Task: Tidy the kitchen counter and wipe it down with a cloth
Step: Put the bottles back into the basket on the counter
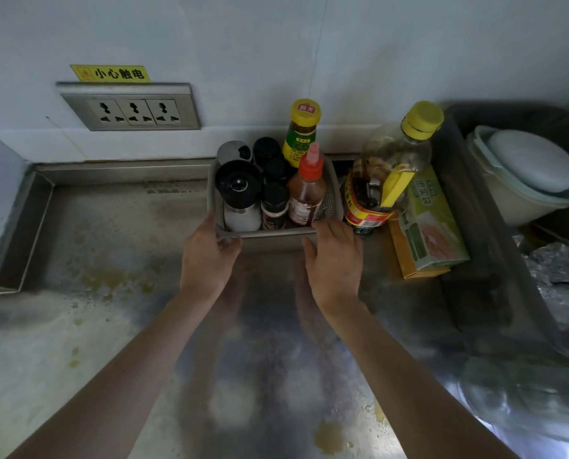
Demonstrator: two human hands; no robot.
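1. Head view, looking down: I see a stained stainless-steel counter (pixel 111 246) with yellowish blotches at the left and lower middle of the frame.
2. A grey plastic mesh basket (pixel 270 232) sits at the centre of the frame, close to the back wall, with both hands at its near edge.
3. My left hand (pixel 207 256) has its grip on the basket's near left corner, thumb over the rim and fingers curled under it.
4. My right hand (pixel 334 260) meets the near right corner, fingertips on the rim, thumb spread below the front edge. I cannot tell whether that grip is actually clamped.
5. Standing upright inside the basket:
   - a steel grinder with a black top (pixel 238 190) at the left
   - small black-lidded spice jars (pixel 275 202) in the middle
   - a red-capped sauce bottle (pixel 306 193) at the right
   - a yellow-capped bottle with a green label (pixel 301 134) at the back
6. Just right of the basket stands a large clear oil bottle with a yellow cap (pixel 389 173), with a green and orange cardboard box (pixel 432 226) beside it.
7. At the right edge, a dark grey tub (pixel 468 200) holds a pale bowl (pixel 524 180).
8. On the wall at upper left is a grey triple socket panel (pixel 131 109), below a yellow warning sticker (pixel 111 73).
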